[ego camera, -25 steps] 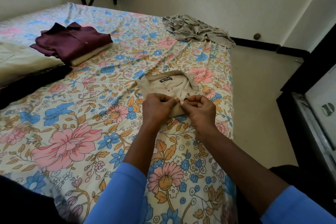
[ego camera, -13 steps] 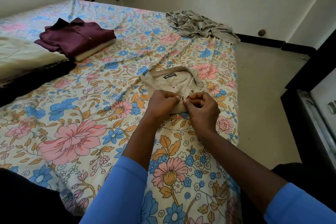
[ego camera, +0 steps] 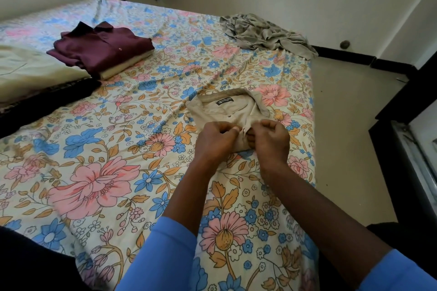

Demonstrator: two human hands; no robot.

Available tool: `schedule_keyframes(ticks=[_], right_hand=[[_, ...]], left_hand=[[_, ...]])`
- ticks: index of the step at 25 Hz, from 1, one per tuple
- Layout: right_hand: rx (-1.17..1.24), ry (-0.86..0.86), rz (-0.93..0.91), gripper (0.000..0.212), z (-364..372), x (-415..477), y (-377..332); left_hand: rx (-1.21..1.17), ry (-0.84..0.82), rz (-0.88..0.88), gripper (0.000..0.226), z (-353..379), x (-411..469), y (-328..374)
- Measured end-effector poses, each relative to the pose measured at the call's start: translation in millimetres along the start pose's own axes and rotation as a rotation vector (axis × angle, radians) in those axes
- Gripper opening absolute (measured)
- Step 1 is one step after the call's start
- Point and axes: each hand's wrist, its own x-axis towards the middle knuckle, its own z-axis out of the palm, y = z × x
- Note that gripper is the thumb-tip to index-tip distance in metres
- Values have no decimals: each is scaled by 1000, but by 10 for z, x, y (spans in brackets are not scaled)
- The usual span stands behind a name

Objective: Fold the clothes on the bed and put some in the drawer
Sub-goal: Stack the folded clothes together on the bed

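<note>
Left hand (ego camera: 216, 139) and right hand (ego camera: 269, 140) still pinch folded beige shirt (ego camera: 220, 113).

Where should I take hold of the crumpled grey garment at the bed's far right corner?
Probably a raised fold on the near edge of the grey garment, coming from your side across the bed. It lies bunched, with ridges that are easy to pinch; its right end trails to the mattress edge, a poorer hold.
</note>
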Motion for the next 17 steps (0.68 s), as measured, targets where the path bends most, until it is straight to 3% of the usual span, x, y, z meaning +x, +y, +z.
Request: schedule_keyframes(ticks=[2, 4, 5, 9, 10, 12, 17], right_hand=[[104, -14, 166, 66, 40, 144, -95], [55, 6, 125, 54, 80, 185, -152], [13, 33, 73, 43, 91, 171, -193], [-87, 16, -101, 21, 127, 176, -199], [-115, -1, -122, 20, 119, 179, -190], [-136, -29, -174, 19, 81, 200, -161], [-179, -74, -349, 19, 50, 207, -127]], left_hand=[[86, 99, 45, 23, -34, 46, 69], [331, 141, 122, 39, -86, 158, 132], [492, 86, 153, 45, -117, 238, 179], [1016, -139, 368, 23, -367, 494, 352], [1023, -151, 425, 18, -419, 511, 353], [814, -133, 450, 8, -469, 520, 306], [354, -99, 316, 6, -455, 526, 149]])
